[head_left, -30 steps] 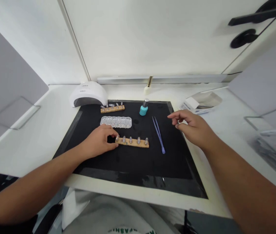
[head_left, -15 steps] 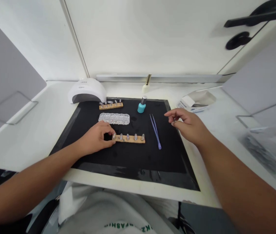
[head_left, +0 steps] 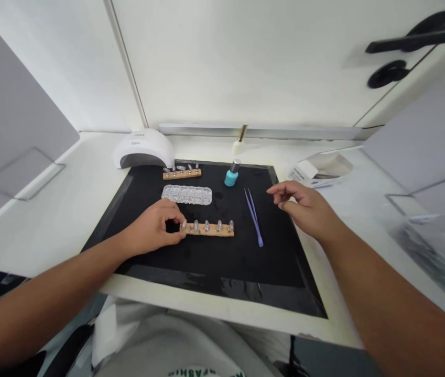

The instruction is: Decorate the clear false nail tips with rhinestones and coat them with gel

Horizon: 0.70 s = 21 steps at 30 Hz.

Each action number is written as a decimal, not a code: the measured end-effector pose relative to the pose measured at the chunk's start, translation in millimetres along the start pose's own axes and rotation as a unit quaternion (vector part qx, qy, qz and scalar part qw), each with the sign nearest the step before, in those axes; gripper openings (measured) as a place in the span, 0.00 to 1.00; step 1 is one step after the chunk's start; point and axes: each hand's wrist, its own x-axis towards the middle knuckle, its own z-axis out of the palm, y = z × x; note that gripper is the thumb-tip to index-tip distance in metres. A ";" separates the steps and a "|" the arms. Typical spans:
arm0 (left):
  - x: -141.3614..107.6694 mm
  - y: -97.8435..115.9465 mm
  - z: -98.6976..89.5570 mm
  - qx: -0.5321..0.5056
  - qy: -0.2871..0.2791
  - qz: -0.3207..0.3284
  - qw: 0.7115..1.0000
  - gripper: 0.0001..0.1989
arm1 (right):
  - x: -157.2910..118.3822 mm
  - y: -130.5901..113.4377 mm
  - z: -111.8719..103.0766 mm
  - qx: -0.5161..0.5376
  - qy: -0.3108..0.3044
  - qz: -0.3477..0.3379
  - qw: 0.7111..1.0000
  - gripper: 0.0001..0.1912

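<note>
My left hand (head_left: 156, 227) grips the left end of a wooden nail-tip stand (head_left: 211, 230), thumb and fingers on either side of it. Several shiny false nails (head_left: 207, 225) stand in a row along the strip. To the right, my right hand (head_left: 301, 205) hovers by the mat's edge, index finger stretched out and the others loosely bent, with nothing visible in it. Between the hands lie purple tweezers (head_left: 254, 217), tips pointing away from me. Behind the stand is a clear compartment box (head_left: 186, 195) of small gems.
A black mat (head_left: 206, 262) covers the table's middle. At the back are a second nail stand (head_left: 182, 174), a turquoise bottle (head_left: 230, 178), a white nail lamp (head_left: 143, 148) and a pale bottle with a gold cap (head_left: 238, 145). An open white box (head_left: 320, 166) stands at right.
The view has shifted slightly, so everything sits a little lower in the picture. My left hand keeps its grip on the stand; my right hand stays about where it was.
</note>
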 end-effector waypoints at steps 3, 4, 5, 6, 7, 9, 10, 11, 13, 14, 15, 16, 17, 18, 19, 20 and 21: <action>-7.4 -4.2 -9.8 -0.006 0.012 -0.012 1.000 0.04 | -0.3 -4.1 -1.8 -0.002 -0.003 0.003 1.000 0.16; -11.4 -6.5 -14.9 -0.005 0.020 -0.020 1.000 0.05 | -0.5 -5.6 -2.4 -0.002 -0.004 0.004 1.000 0.16; -16.3 -9.4 -20.9 -0.003 0.030 -0.030 0.999 0.05 | -0.5 -7.0 -2.8 -0.001 -0.005 0.004 1.000 0.16; -22.1 -13.1 -27.4 0.001 0.043 -0.043 0.998 0.05 | -0.4 -8.1 -2.9 0.000 -0.007 0.004 1.000 0.16; -28.5 -17.6 -34.4 0.007 0.059 -0.059 0.996 0.05 | 0.1 -8.7 -2.5 0.002 -0.009 0.003 1.000 0.15; -42.6 -28.9 -49.3 0.022 0.095 -0.096 0.991 0.06 | 2.1 -8.3 -0.5 0.007 -0.017 0.003 1.000 0.15; -49.6 -35.4 -56.8 0.032 0.114 -0.116 0.986 0.07 | 3.5 -7.1 1.1 0.009 -0.023 0.002 1.000 0.15; -56.0 -42.3 -64.3 0.044 0.130 -0.139 0.981 0.08 | 5.1 -5.4 2.9 0.012 -0.029 0.001 1.000 0.14; -65.5 -55.8 -78.7 0.073 0.160 -0.189 0.966 0.10 | 8.3 -0.6 6.0 0.015 -0.036 -0.001 0.999 0.14; -68.1 -61.8 -85.2 0.090 0.173 -0.217 0.957 0.10 | 9.5 2.1 6.9 0.016 -0.037 -0.003 0.999 0.14; -69.0 -67.2 -91.2 0.107 0.182 -0.243 0.947 0.10 | 10.2 4.8 7.2 0.017 -0.036 -0.004 0.999 0.13; -68.1 -71.8 -96.3 0.123 0.187 -0.269 0.937 0.10 | 10.5 7.3 6.9 0.018 -0.036 -0.005 0.999 0.13; -65.7 -75.5 -100.4 0.136 0.187 -0.294 0.927 0.10 | 10.2 9.6 6.1 0.019 -0.035 -0.006 0.999 0.13; -61.8 -78.5 -103.5 0.148 0.184 -0.316 0.919 0.11 | 9.6 11.6 4.9 0.019 -0.034 -0.007 0.999 0.14; -56.8 -80.8 -105.4 0.157 0.179 -0.335 0.912 0.12 | 8.8 13.5 3.5 0.019 -0.032 -0.009 0.999 0.14; -50.9 -82.6 -106.1 0.163 0.173 -0.352 0.905 0.13 | 7.9 15.2 2.1 0.018 -0.029 -0.010 0.999 0.14; -44.5 -84.0 -105.9 0.167 0.168 -0.364 0.901 0.14 | 7.3 17.0 0.8 0.018 -0.026 -0.010 0.999 0.14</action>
